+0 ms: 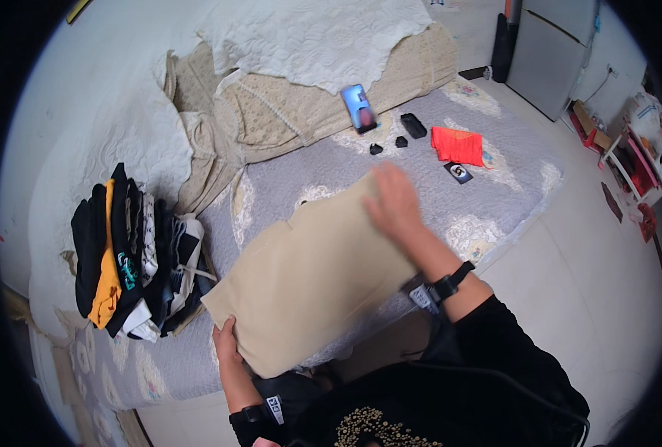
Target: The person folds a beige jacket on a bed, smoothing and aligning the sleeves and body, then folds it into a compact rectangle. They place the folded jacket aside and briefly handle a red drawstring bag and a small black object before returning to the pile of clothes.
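Observation:
A folded beige cloth garment [308, 274] lies across the near side of the seat before me, tilted from lower left to upper right. My left hand [228, 341] grips its lower left edge, the thumb on top and the fingers hidden beneath. My right hand [392, 204], blurred, is at its upper right corner; whether it grips or only touches the cloth I cannot tell. To the left stands a pile of folded clothes [135, 262] in black, orange and white.
A lavender quilted cover [319, 179] with floral patches spreads over the seat. Beyond the garment lie a smartphone [359, 109], a black case [413, 125], small black items [401, 142], a red fringed cloth [457, 146] and a dark card [457, 172]. A grey refrigerator [551, 56] stands at upper right.

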`<action>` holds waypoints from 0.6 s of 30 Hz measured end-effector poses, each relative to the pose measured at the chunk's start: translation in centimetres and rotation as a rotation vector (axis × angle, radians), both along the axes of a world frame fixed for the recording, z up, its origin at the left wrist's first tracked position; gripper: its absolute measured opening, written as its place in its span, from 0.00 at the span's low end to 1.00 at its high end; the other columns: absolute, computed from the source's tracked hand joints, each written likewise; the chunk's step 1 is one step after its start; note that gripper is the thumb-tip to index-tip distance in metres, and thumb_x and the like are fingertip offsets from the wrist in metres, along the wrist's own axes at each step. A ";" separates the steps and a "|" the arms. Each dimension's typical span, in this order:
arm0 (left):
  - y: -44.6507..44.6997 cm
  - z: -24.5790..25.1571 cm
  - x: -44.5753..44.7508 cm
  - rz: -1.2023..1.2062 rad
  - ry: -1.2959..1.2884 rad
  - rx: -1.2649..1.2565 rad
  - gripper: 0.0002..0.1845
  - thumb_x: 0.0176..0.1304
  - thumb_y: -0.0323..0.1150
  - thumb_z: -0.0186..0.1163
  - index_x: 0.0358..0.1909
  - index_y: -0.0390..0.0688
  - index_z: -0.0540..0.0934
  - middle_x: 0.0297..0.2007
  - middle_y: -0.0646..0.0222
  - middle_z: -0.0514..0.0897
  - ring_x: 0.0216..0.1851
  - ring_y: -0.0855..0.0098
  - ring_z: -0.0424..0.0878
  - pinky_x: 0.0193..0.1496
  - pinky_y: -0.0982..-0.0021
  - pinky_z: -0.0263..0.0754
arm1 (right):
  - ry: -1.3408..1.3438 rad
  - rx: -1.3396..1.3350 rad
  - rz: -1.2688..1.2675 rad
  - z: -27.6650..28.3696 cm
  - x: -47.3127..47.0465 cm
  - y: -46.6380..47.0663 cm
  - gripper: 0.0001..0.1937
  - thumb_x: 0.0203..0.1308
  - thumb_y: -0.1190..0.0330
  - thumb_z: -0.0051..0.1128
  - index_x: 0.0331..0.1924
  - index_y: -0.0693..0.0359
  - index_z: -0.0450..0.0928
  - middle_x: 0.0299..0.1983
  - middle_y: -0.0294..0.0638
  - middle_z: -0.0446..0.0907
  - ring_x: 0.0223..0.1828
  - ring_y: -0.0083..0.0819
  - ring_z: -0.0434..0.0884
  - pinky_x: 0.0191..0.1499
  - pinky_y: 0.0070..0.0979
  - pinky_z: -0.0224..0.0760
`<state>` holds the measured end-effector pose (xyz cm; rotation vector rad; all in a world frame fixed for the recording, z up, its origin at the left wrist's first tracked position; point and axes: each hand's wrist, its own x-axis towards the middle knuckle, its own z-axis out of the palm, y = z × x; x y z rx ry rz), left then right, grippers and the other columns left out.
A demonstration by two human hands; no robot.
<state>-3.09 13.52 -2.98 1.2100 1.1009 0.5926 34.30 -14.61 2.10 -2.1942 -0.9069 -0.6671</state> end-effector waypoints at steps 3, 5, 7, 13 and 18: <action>0.0 -0.1 0.1 -0.015 -0.021 -0.014 0.28 0.60 0.36 0.61 0.60 0.34 0.70 0.52 0.55 0.81 0.49 0.58 0.81 0.53 0.59 0.76 | 0.000 -0.208 0.379 -1.2 -5.4 1.5 0.33 0.56 0.53 0.60 0.65 0.56 0.66 0.68 0.54 0.61 0.70 0.51 0.59 0.66 0.56 0.52; 0.2 -0.3 -0.1 -0.008 0.014 -0.044 0.27 0.61 0.36 0.61 0.60 0.33 0.70 0.51 0.54 0.81 0.48 0.58 0.82 0.52 0.58 0.77 | 0.065 -0.378 0.461 -2.3 -7.8 1.8 0.34 0.58 0.48 0.56 0.66 0.55 0.64 0.70 0.53 0.57 0.72 0.51 0.54 0.66 0.59 0.50; 0.4 -0.5 0.0 -0.005 0.012 -0.032 0.27 0.61 0.36 0.61 0.59 0.32 0.70 0.51 0.52 0.81 0.47 0.57 0.82 0.50 0.57 0.77 | 0.115 -0.467 0.503 -2.4 -8.0 2.1 0.35 0.59 0.45 0.53 0.67 0.54 0.64 0.72 0.52 0.55 0.74 0.50 0.51 0.67 0.61 0.47; 0.7 -0.9 0.0 -0.009 0.003 -0.026 0.28 0.62 0.37 0.60 0.60 0.32 0.69 0.51 0.53 0.81 0.48 0.56 0.82 0.51 0.56 0.78 | 0.089 -0.310 0.447 -0.6 -9.3 2.0 0.38 0.58 0.41 0.53 0.68 0.54 0.63 0.72 0.51 0.54 0.75 0.51 0.49 0.68 0.62 0.45; 0.5 -0.4 -0.3 -0.040 -0.063 -0.167 0.28 0.63 0.37 0.60 0.61 0.33 0.69 0.52 0.53 0.81 0.49 0.57 0.82 0.52 0.56 0.78 | 0.215 -0.500 0.596 -1.5 -10.6 2.8 0.39 0.57 0.41 0.53 0.68 0.55 0.64 0.71 0.55 0.57 0.75 0.52 0.48 0.68 0.64 0.42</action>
